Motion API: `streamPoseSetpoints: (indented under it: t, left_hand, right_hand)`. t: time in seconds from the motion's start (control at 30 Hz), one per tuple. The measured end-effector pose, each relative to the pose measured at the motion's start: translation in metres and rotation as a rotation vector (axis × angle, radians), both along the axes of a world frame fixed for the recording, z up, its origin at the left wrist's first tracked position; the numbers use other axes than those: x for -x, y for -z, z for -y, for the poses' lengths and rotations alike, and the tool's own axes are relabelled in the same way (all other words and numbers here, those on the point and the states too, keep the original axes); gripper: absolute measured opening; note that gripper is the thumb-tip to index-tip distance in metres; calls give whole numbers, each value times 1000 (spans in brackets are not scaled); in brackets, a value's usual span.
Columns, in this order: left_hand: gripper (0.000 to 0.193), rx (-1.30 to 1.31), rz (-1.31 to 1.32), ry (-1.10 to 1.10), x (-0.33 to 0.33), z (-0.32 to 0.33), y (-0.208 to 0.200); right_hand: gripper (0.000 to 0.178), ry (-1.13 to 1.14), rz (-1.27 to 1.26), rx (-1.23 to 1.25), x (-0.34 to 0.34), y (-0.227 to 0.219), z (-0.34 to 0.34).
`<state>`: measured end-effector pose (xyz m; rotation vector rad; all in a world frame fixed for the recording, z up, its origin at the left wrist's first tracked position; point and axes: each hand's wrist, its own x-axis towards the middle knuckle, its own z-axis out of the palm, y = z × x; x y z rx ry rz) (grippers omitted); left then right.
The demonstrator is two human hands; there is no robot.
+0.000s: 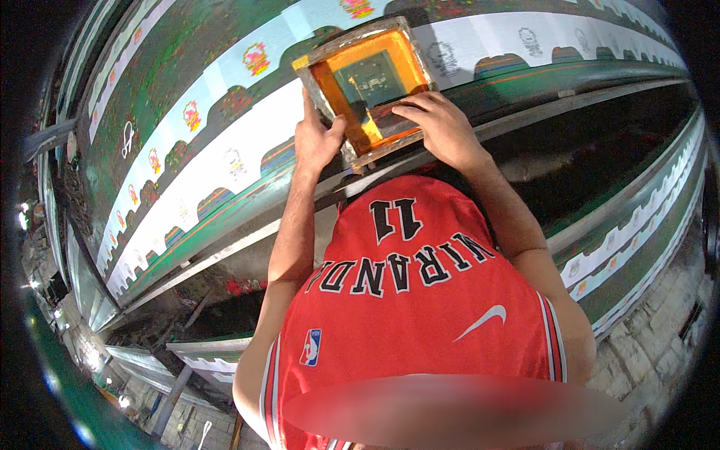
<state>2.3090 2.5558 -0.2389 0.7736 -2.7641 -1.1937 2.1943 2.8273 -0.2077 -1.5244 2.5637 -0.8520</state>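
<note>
A square screen-printing frame point(356, 37) with a worn wooden border and an orange and dark green mesh lies tilted over a white fabric strip. My left hand point(319, 140) grips its left side, thumb toward the inner edge and fingers along the outside. Over the lower right corner of the frame reaches my right hand point(442, 127), its fingers bent around a dark flat squeegee point(386, 120) inside the border. Part of the squeegee is hidden under those fingers. The fabric beneath the frame is mostly covered.
Long white strips point(262, 112) with scalloped edges and small colourful printed motifs run along a green table point(225, 199). A metal rail point(517, 120) follows its near edge. Another table point(622, 240) with strips stands at right. Paved floor point(637, 345) shows below.
</note>
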Motion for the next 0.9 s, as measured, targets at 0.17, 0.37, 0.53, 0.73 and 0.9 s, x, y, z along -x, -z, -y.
streamPoseSetpoints:
  t: [0.17,0.37,0.53,0.73,0.9]
  left_hand:
    - [106,-22,-9,24,76,-80,0]
    - [97,-16,-108,27,106,-119,12]
    - [85,-76,-183,16,106,-116,19]
    - [80,-148,-163,11,105,-113,18]
    - [77,-224,-146,-12,105,-111,19]
  right_hand:
    - [58,50,16,-23,65,8,-78]
    - [56,-12,24,-49,101,8,-121]
    - [55,-64,14,-132,111,4,-117]
    - [47,-101,-63,-74,118,2,-114]
    - [42,-102,-66,-86,119,1,-111]
